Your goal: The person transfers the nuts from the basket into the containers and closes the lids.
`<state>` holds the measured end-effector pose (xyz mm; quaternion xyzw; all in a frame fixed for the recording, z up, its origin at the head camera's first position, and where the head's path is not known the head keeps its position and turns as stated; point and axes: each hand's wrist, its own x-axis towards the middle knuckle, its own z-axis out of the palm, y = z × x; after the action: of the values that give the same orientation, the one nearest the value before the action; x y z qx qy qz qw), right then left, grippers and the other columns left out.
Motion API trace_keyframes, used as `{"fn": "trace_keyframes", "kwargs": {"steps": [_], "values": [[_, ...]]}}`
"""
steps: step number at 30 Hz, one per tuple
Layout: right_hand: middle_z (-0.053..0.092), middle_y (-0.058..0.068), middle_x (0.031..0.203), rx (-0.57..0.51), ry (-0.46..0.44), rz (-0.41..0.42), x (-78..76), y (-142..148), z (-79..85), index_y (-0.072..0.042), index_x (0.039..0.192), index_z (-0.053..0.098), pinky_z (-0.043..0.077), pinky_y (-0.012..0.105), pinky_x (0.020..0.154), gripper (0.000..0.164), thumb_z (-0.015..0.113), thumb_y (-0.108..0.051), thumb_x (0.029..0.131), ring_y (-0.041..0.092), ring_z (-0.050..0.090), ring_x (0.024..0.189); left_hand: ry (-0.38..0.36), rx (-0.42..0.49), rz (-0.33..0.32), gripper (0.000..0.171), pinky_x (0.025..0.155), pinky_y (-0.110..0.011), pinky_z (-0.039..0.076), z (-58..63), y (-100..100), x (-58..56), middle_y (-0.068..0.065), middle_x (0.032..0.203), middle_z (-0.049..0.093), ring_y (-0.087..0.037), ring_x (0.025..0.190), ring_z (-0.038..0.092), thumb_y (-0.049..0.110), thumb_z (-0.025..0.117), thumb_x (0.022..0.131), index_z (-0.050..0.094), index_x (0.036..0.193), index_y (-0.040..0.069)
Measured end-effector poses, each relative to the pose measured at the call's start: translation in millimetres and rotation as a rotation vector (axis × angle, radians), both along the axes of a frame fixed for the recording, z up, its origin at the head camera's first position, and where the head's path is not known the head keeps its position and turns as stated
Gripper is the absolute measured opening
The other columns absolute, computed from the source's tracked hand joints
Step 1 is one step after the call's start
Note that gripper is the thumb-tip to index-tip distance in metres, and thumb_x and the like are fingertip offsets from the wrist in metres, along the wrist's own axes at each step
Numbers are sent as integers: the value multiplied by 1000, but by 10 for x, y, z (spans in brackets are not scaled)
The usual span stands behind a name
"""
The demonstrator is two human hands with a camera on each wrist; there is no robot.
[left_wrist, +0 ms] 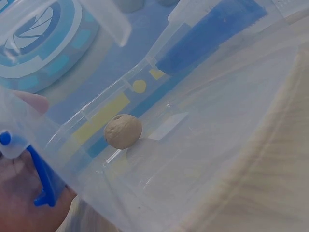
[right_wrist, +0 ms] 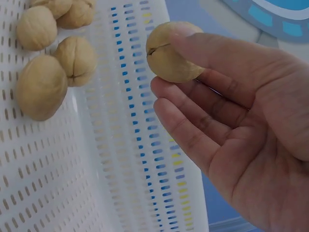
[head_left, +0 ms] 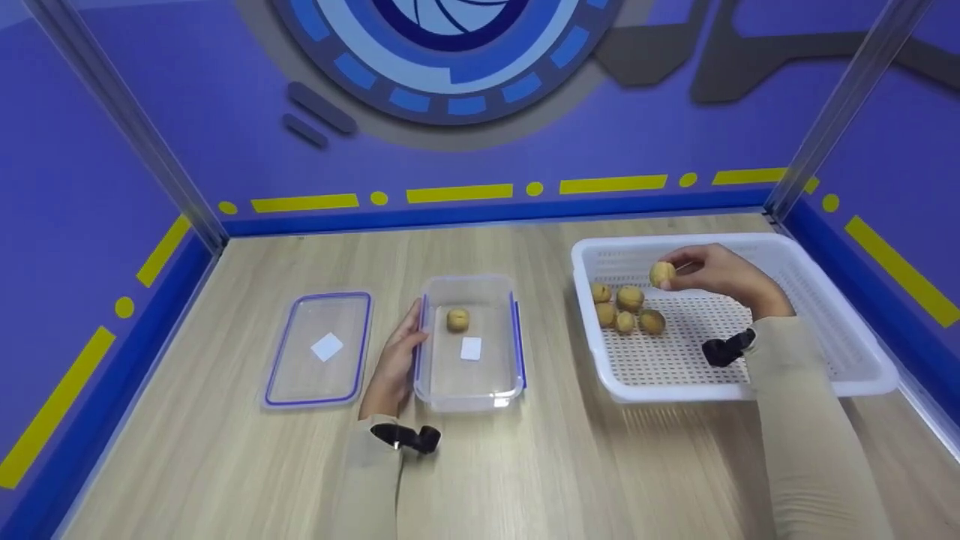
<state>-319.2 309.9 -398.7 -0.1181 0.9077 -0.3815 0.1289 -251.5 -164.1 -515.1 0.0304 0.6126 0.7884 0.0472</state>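
Observation:
Over the left part of the white basket [head_left: 847, 341], my right hand [head_left: 712, 274] pinches a walnut [head_left: 663, 274] between thumb and fingertips. The right wrist view shows the held walnut [right_wrist: 174, 51] with a dark seam crack, the other fingers loosely bent below it. Several more walnuts [head_left: 652, 322] lie along the basket's left side. My left hand [head_left: 396, 360] rests against the outer left side of a clear plastic container [head_left: 469, 386], its fingers nearly straight. One walnut [head_left: 457, 320] sits inside that container, near a white label [head_left: 470, 349].
Left of the container lies its clear lid [head_left: 300, 375] with a blue seal and a white label [head_left: 327, 346]. Blue locking flaps [head_left: 519, 345] hang at the container's right side. A blue printed wall [head_left: 465, 165] encloses the wooden table [head_left: 525, 480] at the back and sides.

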Motion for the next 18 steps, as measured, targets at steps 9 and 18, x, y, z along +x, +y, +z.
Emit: {"fn": "trace_keyframes", "kwargs": {"steps": [9,18], "values": [[66,14,112,-10,22,13,-5,-170,108,0,126,59,49,14,79,55,75,-29,82,3,61,91,-64,-27,18,63,123,-40,-2,-6,-6,-29,-9,163,4,-26,150,-3,1,37,95,15,154,8],[65,14,116,34,24,20,50,-318,221,-5,130,57,48,26,87,61,74,-39,82,15,60,99,-68,-18,21,63,123,-39,-1,32,8,-10,-8,163,5,-25,150,-2,2,37,96,15,154,9]]}}
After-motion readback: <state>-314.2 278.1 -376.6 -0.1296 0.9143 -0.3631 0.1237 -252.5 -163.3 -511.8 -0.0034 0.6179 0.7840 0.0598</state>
